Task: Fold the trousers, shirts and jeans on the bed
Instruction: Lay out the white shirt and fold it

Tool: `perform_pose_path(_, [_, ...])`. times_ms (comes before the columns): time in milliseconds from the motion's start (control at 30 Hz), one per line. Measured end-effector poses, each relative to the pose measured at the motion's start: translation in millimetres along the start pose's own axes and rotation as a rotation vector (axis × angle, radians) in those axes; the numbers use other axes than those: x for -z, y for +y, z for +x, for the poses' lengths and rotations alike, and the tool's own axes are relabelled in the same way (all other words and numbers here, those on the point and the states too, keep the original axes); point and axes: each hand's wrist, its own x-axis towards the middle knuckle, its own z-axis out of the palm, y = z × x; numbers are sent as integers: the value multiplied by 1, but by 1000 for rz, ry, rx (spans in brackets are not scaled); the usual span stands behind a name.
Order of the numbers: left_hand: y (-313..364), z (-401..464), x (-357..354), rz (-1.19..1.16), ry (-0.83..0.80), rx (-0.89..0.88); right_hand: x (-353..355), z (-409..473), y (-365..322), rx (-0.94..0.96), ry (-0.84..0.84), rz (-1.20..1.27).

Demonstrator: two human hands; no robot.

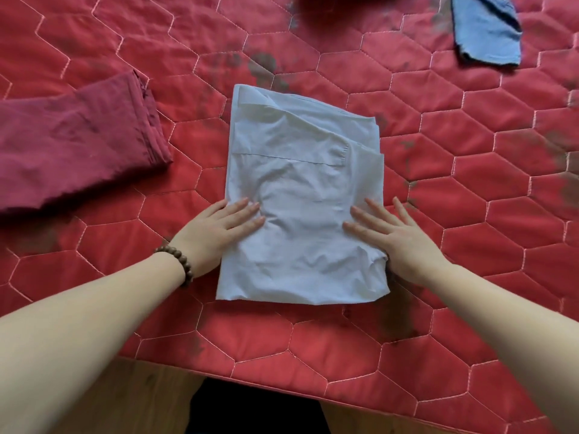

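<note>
Shirt [300,195], one pale white one, folded into a rough rectangle, lies flat on the red quilted bed cover [438,170] right between the two hands. Left hand [216,230] is flat on its near left edge, fingers straight and together, pressing down, gripping nothing. One string of brown wooden beads [178,261] circles that wrist. Right hand [391,236] mirrors it on the near right edge, fingers spread and straight, palm down on the cloth, holding nothing either. Both forearms reach in from the near side, and the shirt's far end, with its stitched placket line showing across the middle, stretches away beyond the fingertips.

Off to the left of the left hand, well apart, sits one dark red folded garment [75,145], layered edges turned toward the shirt. Far beyond the right hand, up at the top edge, one blue denim piece [485,29] lies partly cut off by the view. Dark smudges dot the cover around the shirt. Three garments in all, one cover under everything.
</note>
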Motion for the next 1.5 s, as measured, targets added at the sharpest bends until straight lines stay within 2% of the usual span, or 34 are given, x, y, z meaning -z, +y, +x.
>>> perform_pose_path(100, [-4, -7, 8, -188, -32, 8, 12, -5, -11, -37, 5, 371])
perform_pose_path(200, [-14, -1, 27, -376, -101, 63, 29, -5, -15, -269, -19, 729])
perform_pose_path(233, [-19, 5, 33, -430, -107, 158, 33, -2, -14, -352, 9, 786])
perform_pose_path(367, [-27, 39, 43, -924, 144, 602, 37, 27, -17, -663, 191, 1100])
perform_pose_path(433, [-22, 51, 35, -1077, 132, 764, 30, 38, -19, -734, 223, 1216])
perform_pose_path(500, [-17, 56, 28, -1061, 173, 851, 22, 45, -20, -772, 248, 1153])
perform_pose_path(667, [-10, 62, 25, -945, 393, 831, 14, 49, -30, -817, 476, 1021])
perform_pose_path(833, [-10, 79, 23, -752, 232, 975, 6, 55, -41, -1000, 499, 936])
perform_pose_path(900, [-7, 81, 33, -562, 293, 1047, 14, 60, -46, -1110, 523, 868])
perform_pose_path(933, [-4, 80, 38, -429, 369, 1050, 20, 61, -48, -1160, 551, 752])
perform_pose_path(1000, [2, 83, 45, -199, 536, 883, 32, 69, -54, -1100, 677, 436])
perform_pose_path(1033, [5, 89, 47, -126, 588, 732, 38, 79, -59, -975, 760, 327])
perform_pose_path(1067, [7, 97, 46, -77, 564, 583, 41, 91, -63, -819, 802, 265])
perform_pose_path(1100, [9, 105, 44, -39, 471, 466, 42, 107, -68, -667, 778, 235])
perform_pose_path(1167, [8, 119, 35, 12, 232, 365, 37, 139, -78, -480, 546, 219])
perform_pose_path(1200, [4, 124, 28, 17, 164, 371, 32, 152, -81, -449, 412, 196])
perform_pose_path(1267, [-3, 127, 14, 14, 117, 411, 12, 167, -79, -466, 277, 157])
perform_pose_path(1333, [-6, 127, 5, 6, 125, 423, -3, 168, -78, -492, 261, 143])
perform_pose_path(1433, [-7, 128, -1, -59, 171, 425, -6, 165, -75, -477, 338, 153])
perform_pose_path(1500, [-9, 128, -3, -70, 184, 412, -10, 151, -65, -530, 309, 102])
